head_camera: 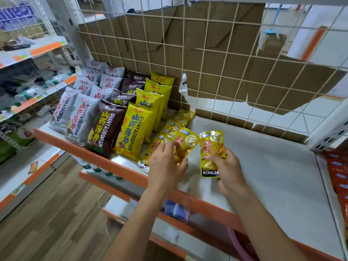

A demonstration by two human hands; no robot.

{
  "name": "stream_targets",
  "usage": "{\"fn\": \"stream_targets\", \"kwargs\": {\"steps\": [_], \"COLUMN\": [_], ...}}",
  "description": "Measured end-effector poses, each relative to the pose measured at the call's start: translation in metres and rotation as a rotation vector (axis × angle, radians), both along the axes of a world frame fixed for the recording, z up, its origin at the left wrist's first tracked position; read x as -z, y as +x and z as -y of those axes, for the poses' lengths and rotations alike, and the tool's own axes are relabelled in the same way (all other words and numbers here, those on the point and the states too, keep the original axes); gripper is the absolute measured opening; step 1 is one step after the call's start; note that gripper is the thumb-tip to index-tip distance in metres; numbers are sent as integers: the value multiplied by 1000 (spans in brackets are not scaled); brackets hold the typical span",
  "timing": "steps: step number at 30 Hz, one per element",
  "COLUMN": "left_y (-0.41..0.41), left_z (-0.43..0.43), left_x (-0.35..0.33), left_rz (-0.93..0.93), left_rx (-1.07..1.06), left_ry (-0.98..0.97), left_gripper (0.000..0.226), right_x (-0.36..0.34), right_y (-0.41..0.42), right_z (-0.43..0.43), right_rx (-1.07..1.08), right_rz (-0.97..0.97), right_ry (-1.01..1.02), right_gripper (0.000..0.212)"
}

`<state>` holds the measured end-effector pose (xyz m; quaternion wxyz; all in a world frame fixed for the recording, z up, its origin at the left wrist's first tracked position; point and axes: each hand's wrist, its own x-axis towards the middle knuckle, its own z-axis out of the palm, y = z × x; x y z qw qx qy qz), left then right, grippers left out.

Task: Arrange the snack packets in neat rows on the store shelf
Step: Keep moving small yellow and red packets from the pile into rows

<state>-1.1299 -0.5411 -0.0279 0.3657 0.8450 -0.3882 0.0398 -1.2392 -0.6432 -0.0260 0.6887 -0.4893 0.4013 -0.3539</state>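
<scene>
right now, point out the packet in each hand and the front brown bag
left-hand packet [186,141]: head view, upper front
right-hand packet [211,146]: head view, upper front
brown bag [107,129]: head view, front middle

Big bags [105,117] stand in rows at the left of the shelf [263,166]; a line of small packets [176,125] lies just right of them. Right of that line, the left hand [165,166] holds one packet [186,141] and the right hand [229,172] another packet [211,146] above the shelf; a wire grid [207,63] stands behind

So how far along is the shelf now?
Done: large grey bags, brown bags and yellow bags in rows, plus a row of small yellow foil sachets. In hand: left hand holds one sachet, right hand another sachet. Left: filling the white shelf's bare right part.
</scene>
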Motion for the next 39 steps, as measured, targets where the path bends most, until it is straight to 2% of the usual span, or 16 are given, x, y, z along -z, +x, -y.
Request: {"fn": "stream_targets", "kwargs": {"steps": [6, 10, 15, 20, 28, 35, 37, 39], "left_y": [-10, -7, 10, 17, 21, 19, 11, -1], "left_z": [47, 99, 142, 165, 166, 158, 149, 138], "left_x": [-3, 1, 8, 16, 13, 7, -1, -7], "left_rz": [8, 81, 168, 242, 222, 160, 132, 24], "left_rx": [56, 85, 28, 39, 48, 61, 92, 151], "left_ry": [-1, 211, 416, 472, 519, 446, 313, 144], "left_gripper": [35, 38, 23, 30, 32, 32, 33, 33], "right_x": [3, 9, 13, 17, 19, 13, 13, 13], "right_y": [-16, -34, -52, -58, -52, -39, -34, -28], "right_z": [13, 25, 33, 37, 45, 49, 53, 58], "right_rx": [97, 186, 219, 242, 252, 214, 227, 257], "right_rz": [-13, -39, -26, -34, -46, 2, -9, -39], "right_ry": [-28, -39, -53, -93, -93, -53, -51, -97], "right_gripper": [34, 36, 36, 33, 23, 30, 32, 34]}}
